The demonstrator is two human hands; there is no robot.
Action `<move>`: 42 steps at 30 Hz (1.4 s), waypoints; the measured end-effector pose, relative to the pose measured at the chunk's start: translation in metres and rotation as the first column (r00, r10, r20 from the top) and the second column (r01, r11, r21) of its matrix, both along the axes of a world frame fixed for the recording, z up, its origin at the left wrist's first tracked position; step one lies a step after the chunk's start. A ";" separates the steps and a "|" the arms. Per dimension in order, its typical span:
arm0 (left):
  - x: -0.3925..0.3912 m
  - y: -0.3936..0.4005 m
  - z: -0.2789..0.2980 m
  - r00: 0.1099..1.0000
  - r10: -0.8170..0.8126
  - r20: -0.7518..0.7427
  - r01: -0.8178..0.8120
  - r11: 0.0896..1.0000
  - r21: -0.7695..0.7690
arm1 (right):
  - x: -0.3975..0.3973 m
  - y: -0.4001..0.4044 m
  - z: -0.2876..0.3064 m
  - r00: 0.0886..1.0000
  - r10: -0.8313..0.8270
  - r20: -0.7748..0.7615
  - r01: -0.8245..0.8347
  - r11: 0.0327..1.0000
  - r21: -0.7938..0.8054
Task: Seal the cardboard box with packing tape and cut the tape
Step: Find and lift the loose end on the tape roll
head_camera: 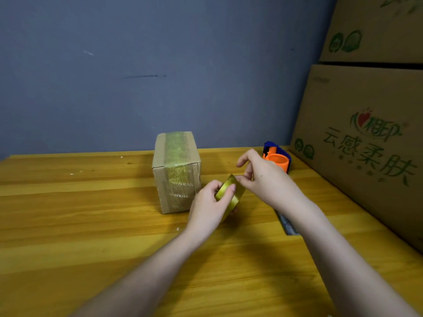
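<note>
- A roll of yellowish packing tape is gripped by the left hand, fingers curled round its rim, just above the wooden table.
- The roll's upper edge is pinched by the thumb and forefinger of the right hand — the other fingers are spread loosely.
- The small cardboard box is stood upright just left of the hands, a tape strip already laid over its top and front.
- A blue-and-orange tape dispenser is seen behind the right hand — beside large printed cartons.
</note>
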State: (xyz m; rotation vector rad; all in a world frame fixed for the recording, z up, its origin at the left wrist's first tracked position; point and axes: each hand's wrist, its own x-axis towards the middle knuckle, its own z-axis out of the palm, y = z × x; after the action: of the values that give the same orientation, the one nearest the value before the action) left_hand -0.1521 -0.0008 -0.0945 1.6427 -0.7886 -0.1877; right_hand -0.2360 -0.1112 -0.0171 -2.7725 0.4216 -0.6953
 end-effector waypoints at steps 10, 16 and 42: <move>-0.005 0.001 0.006 0.988 -0.033 -0.148 0.022 0.997 -0.077 | 0.009 -0.006 -0.013 0.995 -0.063 0.076 0.052 0.990 0.132; -0.007 0.009 0.011 0.940 -0.189 -0.285 0.146 0.975 -0.165 | 0.011 -0.011 -0.017 0.996 0.053 0.078 -0.056 0.998 0.037; -0.024 0.005 0.035 0.905 -0.291 -0.310 0.269 0.956 -0.112 | -0.015 -0.010 -0.001 0.975 -0.020 0.222 0.102 0.926 -0.364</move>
State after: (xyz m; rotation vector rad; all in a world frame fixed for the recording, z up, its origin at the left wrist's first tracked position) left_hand -0.1762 0.0041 -0.0594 1.3816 -0.7646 -0.6148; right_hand -0.2513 -0.1215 -0.0177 -2.9933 0.3637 -1.1917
